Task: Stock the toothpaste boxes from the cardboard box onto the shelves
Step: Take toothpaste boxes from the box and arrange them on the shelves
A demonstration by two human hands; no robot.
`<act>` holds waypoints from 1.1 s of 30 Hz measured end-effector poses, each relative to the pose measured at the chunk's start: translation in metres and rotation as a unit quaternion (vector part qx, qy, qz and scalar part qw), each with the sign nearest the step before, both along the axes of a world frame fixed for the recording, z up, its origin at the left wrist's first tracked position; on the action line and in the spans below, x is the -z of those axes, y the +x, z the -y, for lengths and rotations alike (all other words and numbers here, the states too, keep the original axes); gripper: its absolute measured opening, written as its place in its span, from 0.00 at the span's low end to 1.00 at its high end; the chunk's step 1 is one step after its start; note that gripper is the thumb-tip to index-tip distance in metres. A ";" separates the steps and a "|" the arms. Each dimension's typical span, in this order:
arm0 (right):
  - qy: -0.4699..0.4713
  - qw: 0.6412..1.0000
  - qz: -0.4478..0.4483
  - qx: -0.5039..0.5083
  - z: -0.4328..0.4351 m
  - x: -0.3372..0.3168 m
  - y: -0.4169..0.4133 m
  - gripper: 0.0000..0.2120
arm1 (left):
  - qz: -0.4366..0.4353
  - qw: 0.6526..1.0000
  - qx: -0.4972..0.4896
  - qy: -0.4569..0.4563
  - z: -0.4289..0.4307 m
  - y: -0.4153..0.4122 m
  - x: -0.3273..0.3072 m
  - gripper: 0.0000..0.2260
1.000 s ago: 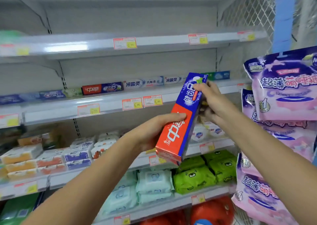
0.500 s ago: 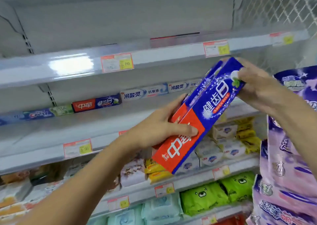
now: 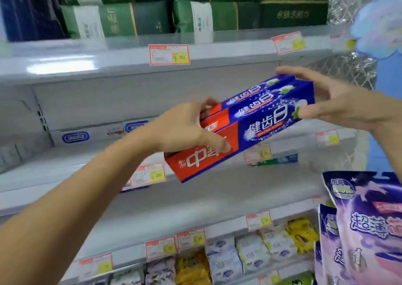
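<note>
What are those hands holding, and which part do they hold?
A stack of toothpaste boxes, held between both hands. The left hand grips the red end, thumb on the front; the right hand pinches the blue end.

Several toothpaste boxes (image 3: 252, 121) sit side by side as one bundle in the air at mid-frame. They are red at one end and dark blue at the other, with white Chinese lettering, and tilt with the red end lower left and the blue end upper right. Behind them runs a pale grey shelf (image 3: 65, 165). Blurred white-and-blue boxes (image 3: 75, 137) lie lengthwise at its back, left of centre. One level lower, a green-and-blue box (image 3: 276, 160) lies right of centre.
</note>
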State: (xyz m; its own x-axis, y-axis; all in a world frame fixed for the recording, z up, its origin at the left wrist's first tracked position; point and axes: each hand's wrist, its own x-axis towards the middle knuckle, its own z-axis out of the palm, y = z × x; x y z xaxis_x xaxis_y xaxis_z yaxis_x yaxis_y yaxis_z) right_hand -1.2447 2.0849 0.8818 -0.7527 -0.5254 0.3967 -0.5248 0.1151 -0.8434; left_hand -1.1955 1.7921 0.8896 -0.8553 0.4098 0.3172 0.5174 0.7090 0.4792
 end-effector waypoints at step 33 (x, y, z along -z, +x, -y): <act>0.377 0.872 -0.003 0.312 0.065 0.018 -0.224 0.43 | 0.086 0.947 -0.246 -0.186 0.016 -0.211 0.021 0.22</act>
State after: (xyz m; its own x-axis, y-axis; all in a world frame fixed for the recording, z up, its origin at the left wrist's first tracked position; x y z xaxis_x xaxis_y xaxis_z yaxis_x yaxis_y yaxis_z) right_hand -1.4690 2.0204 0.8639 -0.9847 -0.1271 0.1196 -0.1651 0.9005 -0.4024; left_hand -1.4070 1.7757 0.8685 -0.9977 0.0048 0.0680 0.0181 0.9805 0.1959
